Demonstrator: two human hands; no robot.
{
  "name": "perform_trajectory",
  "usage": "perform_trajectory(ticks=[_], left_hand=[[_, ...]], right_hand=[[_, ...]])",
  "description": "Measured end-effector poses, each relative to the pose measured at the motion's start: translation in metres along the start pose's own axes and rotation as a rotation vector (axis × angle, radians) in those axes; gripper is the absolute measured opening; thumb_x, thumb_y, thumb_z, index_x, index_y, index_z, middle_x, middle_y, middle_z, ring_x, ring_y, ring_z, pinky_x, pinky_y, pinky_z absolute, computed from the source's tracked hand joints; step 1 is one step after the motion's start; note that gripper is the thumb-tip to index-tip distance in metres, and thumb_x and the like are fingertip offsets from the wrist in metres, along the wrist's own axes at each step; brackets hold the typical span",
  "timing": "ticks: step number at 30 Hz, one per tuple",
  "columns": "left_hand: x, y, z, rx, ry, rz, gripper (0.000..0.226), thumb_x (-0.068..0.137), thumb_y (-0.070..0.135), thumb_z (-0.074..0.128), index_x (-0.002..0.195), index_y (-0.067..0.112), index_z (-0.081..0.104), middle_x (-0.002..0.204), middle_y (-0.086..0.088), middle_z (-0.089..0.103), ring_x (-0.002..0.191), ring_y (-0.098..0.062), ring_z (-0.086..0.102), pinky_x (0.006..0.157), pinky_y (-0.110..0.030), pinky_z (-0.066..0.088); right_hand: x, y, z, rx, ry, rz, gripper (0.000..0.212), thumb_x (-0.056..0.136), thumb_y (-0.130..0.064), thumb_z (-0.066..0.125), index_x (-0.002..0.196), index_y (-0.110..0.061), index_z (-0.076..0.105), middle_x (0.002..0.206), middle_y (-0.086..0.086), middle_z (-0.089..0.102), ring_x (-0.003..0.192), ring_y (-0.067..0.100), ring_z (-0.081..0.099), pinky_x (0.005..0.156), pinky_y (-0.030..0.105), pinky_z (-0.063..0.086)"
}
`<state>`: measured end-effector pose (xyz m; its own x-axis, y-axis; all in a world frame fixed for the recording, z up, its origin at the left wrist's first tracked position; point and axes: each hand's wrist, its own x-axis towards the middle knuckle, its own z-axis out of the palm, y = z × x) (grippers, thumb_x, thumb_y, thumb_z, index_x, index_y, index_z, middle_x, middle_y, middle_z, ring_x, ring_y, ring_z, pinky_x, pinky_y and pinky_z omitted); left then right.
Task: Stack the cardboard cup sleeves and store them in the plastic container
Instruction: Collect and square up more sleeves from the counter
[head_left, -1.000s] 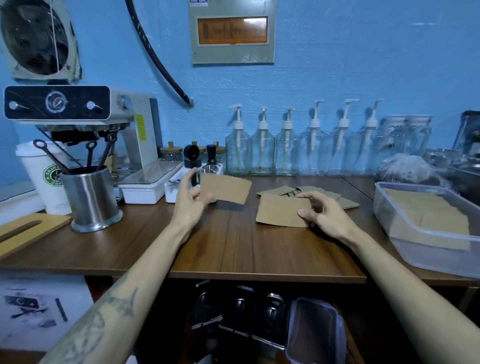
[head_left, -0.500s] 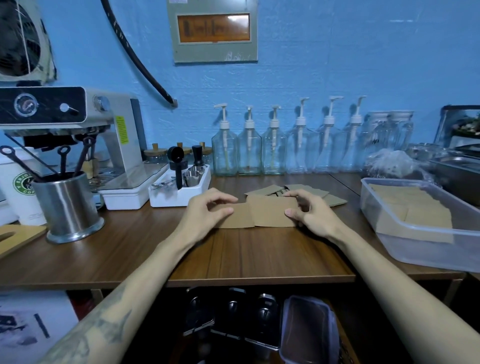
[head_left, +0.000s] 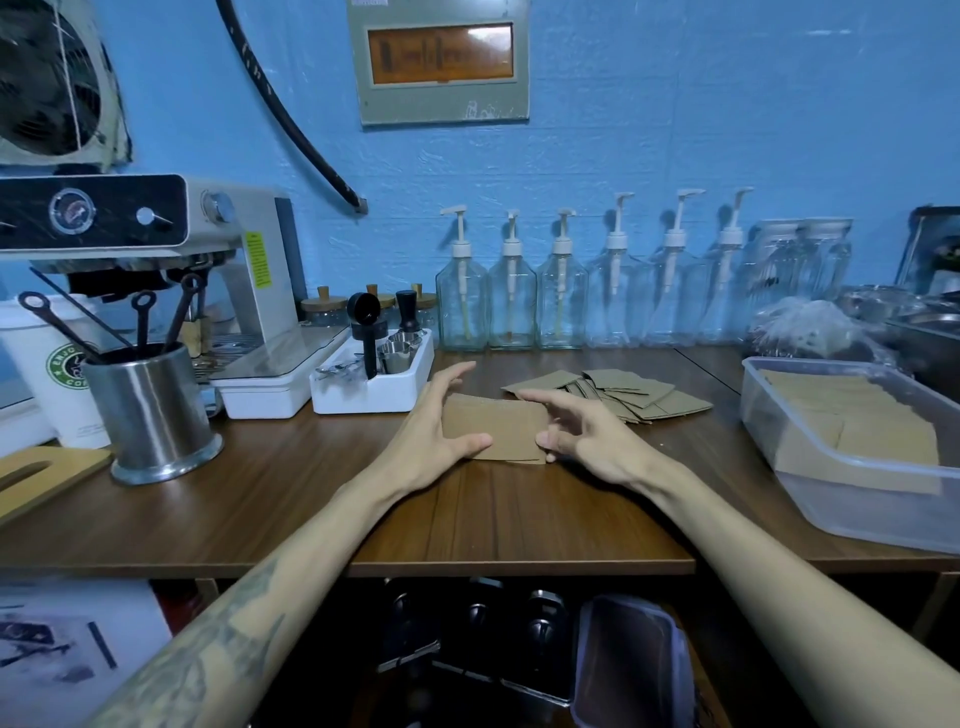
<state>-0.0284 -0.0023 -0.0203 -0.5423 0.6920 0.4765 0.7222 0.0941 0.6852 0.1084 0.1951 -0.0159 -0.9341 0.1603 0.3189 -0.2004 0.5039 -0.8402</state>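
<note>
Here, both hands open, fingertips squaring sleeve stack.

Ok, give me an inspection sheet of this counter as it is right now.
Surface: wooden counter, bare at the front.
Job's things: small sleeve stack between both hands; loose sleeves behind it; plastic container at right, already holding sleeves.
Clutter: espresso machine, steel utensil cup, white tray, pump bottles.
Grippers: left hand and right hand touch the stack's ends, fingers fairly straight.
Cables: black hose on the wall.
Surroundings: blue wall, fan.
</note>
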Motion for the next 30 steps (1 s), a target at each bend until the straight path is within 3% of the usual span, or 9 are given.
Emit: perform_trajectory(ticks=[4, 6, 9, 11, 18, 21, 24, 26, 30], left_hand=[[0.001, -0.004, 0.0, 0.075, 0.027, 0.01, 0.055, 0.079, 0.028, 0.081, 0.126, 0.036, 0.055, 0.121, 0.0, 0.053, 0.114, -0.009, 0.052, 0.102, -0.031, 0.043], [0.001, -0.003, 0.002, 0.092, 0.044, 0.019, 0.05, 0.077, 0.03, 0.082, 0.121, 0.036, 0.058, 0.116, 0.0, 0.053, 0.11, -0.008, 0.053, 0.095, -0.024, 0.042], [-0.001, -0.002, 0.001, 0.098, 0.074, 0.02, 0.048, 0.075, 0.032, 0.084, 0.116, 0.038, 0.059, 0.112, 0.004, 0.052, 0.107, -0.005, 0.052, 0.089, -0.015, 0.039], [-0.004, -0.002, -0.003, 0.059, 0.065, 0.004, 0.047, 0.076, 0.03, 0.083, 0.116, 0.035, 0.059, 0.114, 0.008, 0.057, 0.106, -0.005, 0.055, 0.091, -0.02, 0.044], [-0.011, -0.003, -0.016, -0.116, 0.009, -0.042, 0.044, 0.08, 0.014, 0.079, 0.117, 0.031, 0.062, 0.114, 0.011, 0.064, 0.103, -0.009, 0.061, 0.094, -0.032, 0.051], [-0.008, -0.005, -0.017, -0.124, 0.045, -0.06, 0.043, 0.08, 0.012, 0.08, 0.115, 0.03, 0.062, 0.113, 0.009, 0.065, 0.102, -0.008, 0.061, 0.095, -0.033, 0.051], [-0.003, -0.011, -0.02, -0.123, 0.103, -0.105, 0.044, 0.08, 0.011, 0.079, 0.116, 0.028, 0.061, 0.113, 0.007, 0.063, 0.104, -0.009, 0.06, 0.097, -0.034, 0.05], [0.0, -0.014, -0.019, -0.097, 0.118, -0.119, 0.044, 0.08, 0.011, 0.079, 0.116, 0.028, 0.06, 0.114, 0.007, 0.063, 0.105, -0.011, 0.06, 0.098, -0.035, 0.049], [0.005, -0.021, -0.017, -0.035, 0.155, -0.152, 0.044, 0.081, 0.016, 0.079, 0.116, 0.032, 0.058, 0.114, 0.012, 0.061, 0.108, -0.012, 0.057, 0.099, -0.034, 0.047]], right_hand=[[0.006, -0.006, 0.013, 0.053, 0.028, 0.065, 0.05, 0.092, -0.015, 0.057, 0.139, -0.031, 0.053, 0.112, -0.003, 0.064, 0.091, 0.014, 0.059, 0.082, 0.028, 0.05], [0.007, -0.008, 0.021, -0.102, 0.062, 0.018, 0.051, 0.094, -0.027, 0.065, 0.142, -0.031, 0.05, 0.127, -0.007, 0.061, 0.112, 0.01, 0.057, 0.092, 0.02, 0.043], [0.012, -0.007, 0.032, -0.366, 0.089, -0.025, 0.061, 0.095, -0.029, 0.063, 0.15, -0.026, 0.037, 0.147, 0.0, 0.048, 0.136, 0.016, 0.042, 0.111, 0.03, 0.033], [0.013, -0.005, 0.033, -0.422, 0.087, -0.028, 0.063, 0.097, -0.029, 0.061, 0.153, -0.024, 0.032, 0.153, 0.003, 0.043, 0.141, 0.019, 0.035, 0.117, 0.034, 0.029], [0.012, -0.006, 0.028, -0.414, 0.061, -0.004, 0.067, 0.095, -0.031, 0.063, 0.153, -0.03, 0.03, 0.15, -0.002, 0.045, 0.136, 0.018, 0.042, 0.115, 0.035, 0.033], [0.009, -0.008, 0.022, -0.38, 0.072, 0.004, 0.065, 0.094, -0.034, 0.064, 0.152, -0.029, 0.035, 0.123, -0.003, 0.06, 0.106, 0.016, 0.057, 0.097, 0.026, 0.043], [0.009, -0.009, 0.004, -0.393, 0.138, 0.026, 0.052, 0.095, -0.035, 0.062, 0.143, -0.021, 0.048, 0.1, -0.006, 0.064, 0.086, 0.005, 0.058, 0.079, 0.014, 0.042], [0.014, -0.006, -0.015, -0.52, 0.185, 0.048, 0.046, 0.096, -0.036, 0.059, 0.139, -0.02, 0.052, 0.107, -0.004, 0.062, 0.091, 0.006, 0.057, 0.084, 0.018, 0.043], [0.036, 0.013, -0.052, -0.699, 0.35, 0.164, 0.04, 0.096, -0.038, 0.059, 0.13, -0.018, 0.059, 0.125, 0.007, 0.057, 0.112, 0.023, 0.056, 0.099, 0.042, 0.045]])
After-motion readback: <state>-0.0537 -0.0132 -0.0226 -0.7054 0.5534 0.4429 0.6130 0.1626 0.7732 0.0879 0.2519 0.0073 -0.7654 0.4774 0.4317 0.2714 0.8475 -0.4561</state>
